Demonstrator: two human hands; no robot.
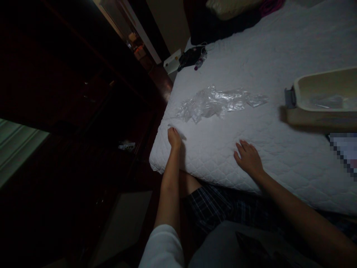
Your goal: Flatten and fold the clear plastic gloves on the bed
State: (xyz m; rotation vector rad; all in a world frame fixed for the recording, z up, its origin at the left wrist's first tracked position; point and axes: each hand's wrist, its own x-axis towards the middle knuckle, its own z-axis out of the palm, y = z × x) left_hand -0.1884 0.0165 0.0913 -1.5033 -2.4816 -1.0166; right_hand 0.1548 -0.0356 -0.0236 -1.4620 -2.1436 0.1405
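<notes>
My left hand [174, 138] is closed above the near left corner of a white quilted mattress [206, 149]. A faint greyish bit shows at its fingertips, too small and dim to name. My right hand [249, 157] rests palm down on the mattress, fingers slightly apart, with nothing in it. Beyond both hands lies a crumpled run of clear plastic bags [220, 101], spread from left to right and apart from my fingers.
To the right stands a cream plastic bin [312, 116] with a grey latch and clear plastic inside. Dark cloth [225, 26], a black bag [191, 56] and a small bottle [200, 61] lie at the far side. Dark wooden cabinets [69, 85] stand left.
</notes>
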